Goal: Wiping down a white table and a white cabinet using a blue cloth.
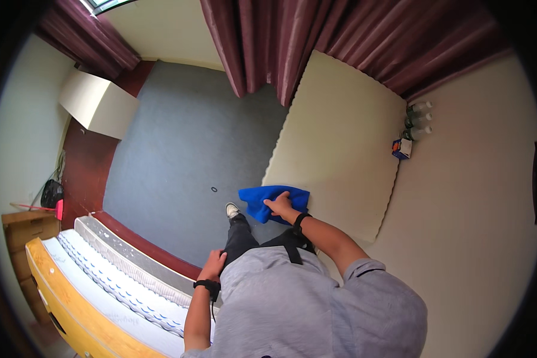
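A blue cloth (256, 206) hangs in loose folds from my right hand (281, 206), whose thumb and fingers are closed on it. It covers the near left corner of a cream-coloured tabletop (340, 138) with wavy edges. My left hand (214, 264) is down beside my left thigh, against the dark trousers. Its fingers are partly hidden, and no object shows in it. Each wrist wears a black band.
Along the wall side of the tabletop stand several clear bottles (418, 121) and a small blue box (402, 149). Mauve curtains (268, 44) hang beyond. A small black ring (214, 189) lies on the grey floor (183, 134). Upright mattresses (121, 277) flank my left; a white cabinet (98, 105) stands farther off.
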### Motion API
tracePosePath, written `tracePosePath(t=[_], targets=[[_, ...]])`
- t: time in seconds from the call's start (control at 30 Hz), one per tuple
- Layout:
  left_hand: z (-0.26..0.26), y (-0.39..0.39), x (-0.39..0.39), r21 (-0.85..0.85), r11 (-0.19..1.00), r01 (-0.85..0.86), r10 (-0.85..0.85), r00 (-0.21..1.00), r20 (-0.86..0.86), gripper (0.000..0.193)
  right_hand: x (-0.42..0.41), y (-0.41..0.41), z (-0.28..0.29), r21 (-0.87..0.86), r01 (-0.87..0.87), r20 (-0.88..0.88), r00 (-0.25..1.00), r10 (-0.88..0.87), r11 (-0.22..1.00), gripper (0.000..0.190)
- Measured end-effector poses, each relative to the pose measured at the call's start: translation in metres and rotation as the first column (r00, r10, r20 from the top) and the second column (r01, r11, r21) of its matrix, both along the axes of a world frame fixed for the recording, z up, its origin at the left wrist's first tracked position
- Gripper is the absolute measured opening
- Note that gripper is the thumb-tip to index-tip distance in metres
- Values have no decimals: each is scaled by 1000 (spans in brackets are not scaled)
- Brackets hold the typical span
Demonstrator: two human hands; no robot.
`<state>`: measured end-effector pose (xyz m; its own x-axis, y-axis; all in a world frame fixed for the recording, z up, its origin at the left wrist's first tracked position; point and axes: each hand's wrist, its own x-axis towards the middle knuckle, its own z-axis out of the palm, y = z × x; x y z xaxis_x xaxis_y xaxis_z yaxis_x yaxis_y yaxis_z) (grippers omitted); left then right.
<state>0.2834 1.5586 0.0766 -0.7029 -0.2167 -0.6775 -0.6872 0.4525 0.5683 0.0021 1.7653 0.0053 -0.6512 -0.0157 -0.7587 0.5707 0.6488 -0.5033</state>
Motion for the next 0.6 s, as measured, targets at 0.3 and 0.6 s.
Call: tracePosePath(t=[0.3,0.6], targets=[[15,-136,27,-12,1000,-4,5,999,47,37,-45,-80,7,484,179,-226,971,-75,856,74],[20,-186,-38,46,992,119,-126,971,204,37,-111,-102,5,565,413,-266,910,-317,714,66]])
